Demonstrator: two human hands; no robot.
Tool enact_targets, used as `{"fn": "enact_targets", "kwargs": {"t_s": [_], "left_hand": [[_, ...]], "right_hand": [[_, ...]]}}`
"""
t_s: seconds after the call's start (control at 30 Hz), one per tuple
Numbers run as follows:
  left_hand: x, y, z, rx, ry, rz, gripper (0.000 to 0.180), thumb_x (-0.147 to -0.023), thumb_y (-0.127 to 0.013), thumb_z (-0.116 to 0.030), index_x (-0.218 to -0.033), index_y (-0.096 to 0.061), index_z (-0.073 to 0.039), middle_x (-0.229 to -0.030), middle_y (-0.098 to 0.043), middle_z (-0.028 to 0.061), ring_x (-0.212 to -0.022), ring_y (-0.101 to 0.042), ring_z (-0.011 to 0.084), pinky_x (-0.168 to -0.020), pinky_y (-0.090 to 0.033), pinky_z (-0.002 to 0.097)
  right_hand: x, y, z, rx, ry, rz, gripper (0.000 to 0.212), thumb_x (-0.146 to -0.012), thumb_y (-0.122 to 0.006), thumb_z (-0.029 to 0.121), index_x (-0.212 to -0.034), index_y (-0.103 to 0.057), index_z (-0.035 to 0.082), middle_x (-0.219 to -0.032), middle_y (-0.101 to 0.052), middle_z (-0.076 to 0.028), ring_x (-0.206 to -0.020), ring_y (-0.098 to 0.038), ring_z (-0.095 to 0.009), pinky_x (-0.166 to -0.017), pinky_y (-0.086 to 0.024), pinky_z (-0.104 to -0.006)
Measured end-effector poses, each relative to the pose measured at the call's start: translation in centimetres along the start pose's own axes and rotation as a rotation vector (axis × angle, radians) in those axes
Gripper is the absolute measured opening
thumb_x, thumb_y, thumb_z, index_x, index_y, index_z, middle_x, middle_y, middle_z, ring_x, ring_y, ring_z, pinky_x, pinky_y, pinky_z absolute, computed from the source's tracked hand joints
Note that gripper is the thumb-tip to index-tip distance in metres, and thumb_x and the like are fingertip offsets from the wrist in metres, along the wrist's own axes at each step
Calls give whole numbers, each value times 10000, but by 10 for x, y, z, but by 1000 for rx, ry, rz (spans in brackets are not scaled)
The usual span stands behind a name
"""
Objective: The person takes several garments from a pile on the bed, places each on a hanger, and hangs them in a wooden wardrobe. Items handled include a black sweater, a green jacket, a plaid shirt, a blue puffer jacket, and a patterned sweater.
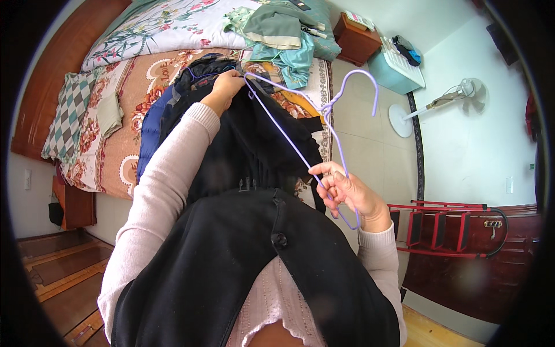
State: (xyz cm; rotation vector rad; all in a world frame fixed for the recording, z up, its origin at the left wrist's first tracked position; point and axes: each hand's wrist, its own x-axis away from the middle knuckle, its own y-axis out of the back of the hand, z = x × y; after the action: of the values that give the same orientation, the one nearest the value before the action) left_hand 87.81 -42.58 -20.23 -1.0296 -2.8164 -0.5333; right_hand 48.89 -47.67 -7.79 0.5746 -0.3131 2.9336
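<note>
My left hand (224, 88) grips the top of a black garment (254, 144) that hangs down in front of me over the bed. My right hand (346, 191) holds a lilac wire hanger (324, 110) by its lower corner; the hanger's far corner reaches up to the garment beside my left hand, and its hook curves up to the right. A dark blue garment (151, 127) lies under the black one on the bed.
The bed (144, 75) carries a floral quilt, a checked pillow (66, 115) and a heap of green clothes (280, 34). A wooden nightstand (355, 40), a pale blue bin (396, 69), a white floor fan (439, 104) and a red step frame (439, 228) stand to the right.
</note>
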Motion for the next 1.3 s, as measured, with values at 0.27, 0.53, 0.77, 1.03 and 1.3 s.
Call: {"fn": "enact_targets", "kwargs": {"t_s": [0.27, 0.53, 0.77, 1.03, 1.3], "left_hand": [[4, 0, 13, -194, -176, -4, 226, -720, -666, -162, -919, -693, -57, -865, -694, 119, -798, -661, 248, -728, -496, 344], [57, -7, -20, -504, -303, 62, 275, -724, -656, -129, -995, -695, -101, -841, -685, 131, -820, -665, 255, -752, -499, 348], [86, -24, -38, -230, -521, 47, 221, -768, -667, -144, -971, -686, -60, -953, -644, 144, -891, -626, 290, -804, -489, 350], [94, -3, -67, -387, -1030, 154, 296, -871, -622, -287, -995, -595, -19, -927, -599, 181, -913, -575, 369, -807, -461, 433], [106, -11, -80, 14, -761, 209, 294, -1005, -495, -296, -1037, -549, -9, -882, -588, 143, -844, -572, 250, -772, -450, 360]], "right_hand": [[-17, -10, -6, 10, -125, -19, 518, -961, -456, 531, -1203, -464, 73, -796, -508, -50, -546, -509, -89, -467, -443, -225], [-85, -24, -42, 201, -186, -226, 552, -925, -471, 596, -1046, -489, 58, -766, -517, -56, -540, -492, -93, -439, -402, -232], [-133, -27, -73, 46, -89, -294, 570, -904, -493, 613, -868, -497, 44, -751, -529, -61, -528, -469, -95, -443, -393, -231], [-110, -21, -41, -120, 9, -51, 504, -947, -472, 557, -888, -521, 58, -729, -523, -59, -539, -440, -93, -456, -375, -221], [-129, -4, -68, -273, 284, -348, 344, -988, -491, 392, -1063, -501, 57, -865, -606, -94, -660, -602, -155, -553, -543, -263]]}}
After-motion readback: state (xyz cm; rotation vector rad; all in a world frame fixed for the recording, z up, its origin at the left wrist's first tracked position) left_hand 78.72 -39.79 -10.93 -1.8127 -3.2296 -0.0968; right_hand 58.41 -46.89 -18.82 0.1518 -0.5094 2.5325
